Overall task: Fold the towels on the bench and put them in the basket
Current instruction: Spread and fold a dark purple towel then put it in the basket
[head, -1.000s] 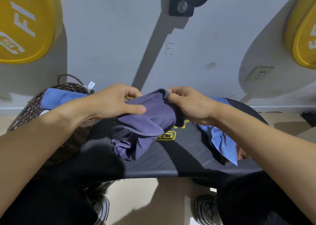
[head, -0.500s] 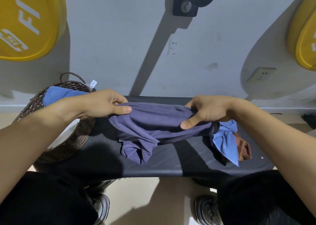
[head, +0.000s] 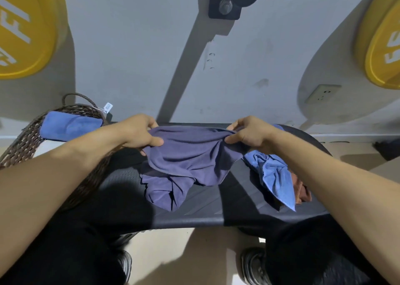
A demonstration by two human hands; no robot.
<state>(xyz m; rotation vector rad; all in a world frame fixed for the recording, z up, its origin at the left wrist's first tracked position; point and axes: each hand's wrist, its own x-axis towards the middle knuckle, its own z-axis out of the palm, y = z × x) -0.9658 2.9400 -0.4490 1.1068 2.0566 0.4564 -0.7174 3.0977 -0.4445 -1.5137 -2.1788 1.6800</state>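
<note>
A purple towel (head: 188,159) hangs crumpled over the black bench (head: 216,215), stretched between both hands. My left hand (head: 140,133) pinches its upper left edge and my right hand (head: 249,133) pinches its upper right edge. Its lower part bunches on the bench. A light blue towel (head: 275,176) lies crumpled on the bench's right side, under my right forearm, with an orange-brown towel (head: 303,191) partly hidden behind it. A wicker basket (head: 26,141) stands at the left, holding a folded blue towel (head: 69,124).
A grey wall rises right behind the bench, with a socket (head: 322,93) at the right. Yellow weight plates (head: 26,29) hang at both upper corners. My knees and shoes are below the bench's front edge.
My hands have spread the purple towel's top edge wider; more of the cloth now hangs flat between them. My right hand has shifted further right, away from the towel's middle.
</note>
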